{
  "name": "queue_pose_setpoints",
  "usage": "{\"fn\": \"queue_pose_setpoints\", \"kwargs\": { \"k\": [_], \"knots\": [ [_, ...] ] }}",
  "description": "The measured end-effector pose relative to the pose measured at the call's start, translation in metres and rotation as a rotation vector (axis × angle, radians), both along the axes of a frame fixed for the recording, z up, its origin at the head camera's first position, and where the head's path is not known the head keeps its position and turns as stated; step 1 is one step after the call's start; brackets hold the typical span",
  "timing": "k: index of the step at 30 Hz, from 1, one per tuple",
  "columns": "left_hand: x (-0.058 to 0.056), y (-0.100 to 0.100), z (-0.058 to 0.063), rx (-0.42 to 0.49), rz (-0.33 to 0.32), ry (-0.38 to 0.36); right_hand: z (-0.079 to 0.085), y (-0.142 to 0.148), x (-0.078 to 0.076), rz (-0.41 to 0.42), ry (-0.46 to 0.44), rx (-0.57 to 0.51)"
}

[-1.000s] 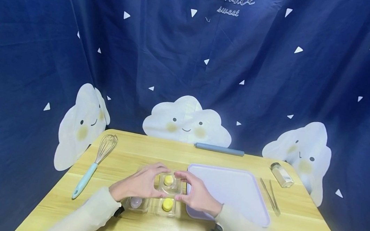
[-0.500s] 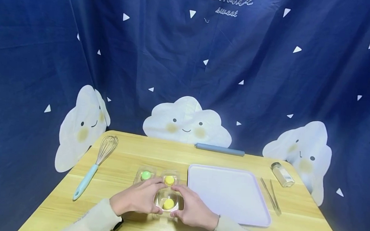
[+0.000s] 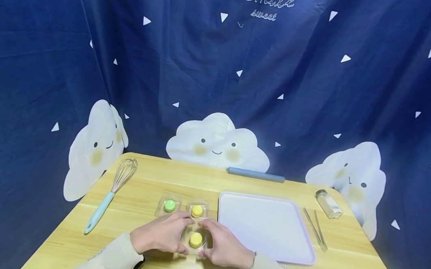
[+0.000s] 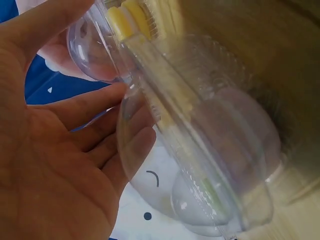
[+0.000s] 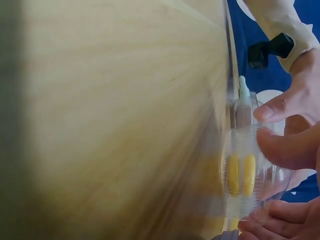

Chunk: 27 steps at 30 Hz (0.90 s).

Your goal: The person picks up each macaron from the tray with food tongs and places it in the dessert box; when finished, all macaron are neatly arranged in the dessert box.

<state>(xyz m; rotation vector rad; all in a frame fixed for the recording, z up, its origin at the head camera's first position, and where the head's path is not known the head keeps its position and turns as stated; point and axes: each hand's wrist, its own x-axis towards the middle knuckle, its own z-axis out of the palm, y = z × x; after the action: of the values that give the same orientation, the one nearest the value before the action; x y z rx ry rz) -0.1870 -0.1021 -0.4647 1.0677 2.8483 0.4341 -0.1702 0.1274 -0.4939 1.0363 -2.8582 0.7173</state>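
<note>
My left hand (image 3: 164, 234) and right hand (image 3: 228, 247) hold the clear domed lid (image 4: 91, 54) from both sides, thumbs at its near edge and fingers at its far edge. It sits over the front clear plastic box (image 5: 242, 136), with a yellow macaron (image 3: 195, 240) inside. Behind it, another box holds a yellow macaron (image 3: 197, 210). A green macaron (image 3: 169, 205) lies in the back left box. The front left box, with a purple macaron (image 4: 235, 135), is hidden behind my left hand in the head view but shows in the left wrist view.
A pale purple tray (image 3: 265, 226) lies right of the boxes, close to my right hand. Tweezers (image 3: 315, 229) and a dark-capped glass jar (image 3: 329, 204) lie farther right. A whisk (image 3: 110, 196) lies at left, a blue-grey rod (image 3: 255, 174) along the back edge.
Both hands have moved toward me with the lid, from near the back yellow macaron to the front one, and come down low over it. The back boxes are uncovered to view.
</note>
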Motion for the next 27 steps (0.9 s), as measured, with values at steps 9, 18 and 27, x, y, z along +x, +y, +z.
{"fn": "queue_pose_setpoints", "kwargs": {
  "k": [9, 18, 27],
  "knots": [
    [-0.004, 0.003, -0.002, -0.021, -0.045, 0.01, 0.001, 0.0, -0.004, -0.001, -0.014, 0.047],
    [-0.002, 0.003, -0.008, -0.015, -0.079, 0.059, -0.004, 0.0, -0.003, 0.058, 0.022, 0.004],
    [0.001, 0.002, 0.002, -0.067, -0.079, 0.042, 0.0, -0.001, -0.007, 0.125, 0.098, 0.047]
  ]
}}
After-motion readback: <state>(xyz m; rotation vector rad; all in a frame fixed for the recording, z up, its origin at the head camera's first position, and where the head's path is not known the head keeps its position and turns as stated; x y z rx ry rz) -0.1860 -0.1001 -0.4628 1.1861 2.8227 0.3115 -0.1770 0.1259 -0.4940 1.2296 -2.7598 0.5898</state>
